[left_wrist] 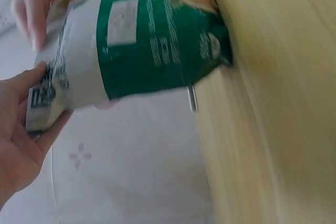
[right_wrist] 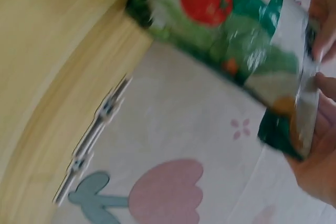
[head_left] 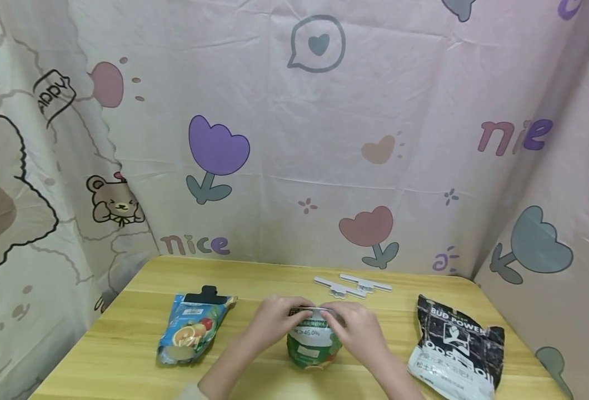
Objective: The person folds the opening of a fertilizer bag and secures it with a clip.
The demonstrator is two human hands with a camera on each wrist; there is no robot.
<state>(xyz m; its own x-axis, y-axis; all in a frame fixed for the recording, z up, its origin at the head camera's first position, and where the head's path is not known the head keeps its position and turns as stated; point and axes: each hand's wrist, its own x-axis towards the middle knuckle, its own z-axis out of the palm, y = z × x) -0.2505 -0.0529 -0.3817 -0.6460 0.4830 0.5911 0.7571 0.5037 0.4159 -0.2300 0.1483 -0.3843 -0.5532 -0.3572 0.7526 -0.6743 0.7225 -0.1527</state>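
The left hand (head_left: 276, 319) and the right hand (head_left: 358, 326) both pinched the top edge of a green-and-white printed plastic bag (head_left: 312, 353), which stood upright on the pale yellow wooden worktop (head_left: 259, 278), towards its 6 o'clock side. From that bag, a blue fruit-printed plastic pouch (head_left: 189, 328) with a black clip (head_left: 205, 297) lay at 9 o'clock, two white bar-shaped clips (head_left: 339, 288) at 1 o'clock, and a black-and-white plastic sack (head_left: 455, 355) at 3 o'clock

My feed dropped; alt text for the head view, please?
Left hand and right hand pinch the top of an upright green bag at a wooden table. A blue bag with black clip lies left, black-and-white bag right, two white clips behind.
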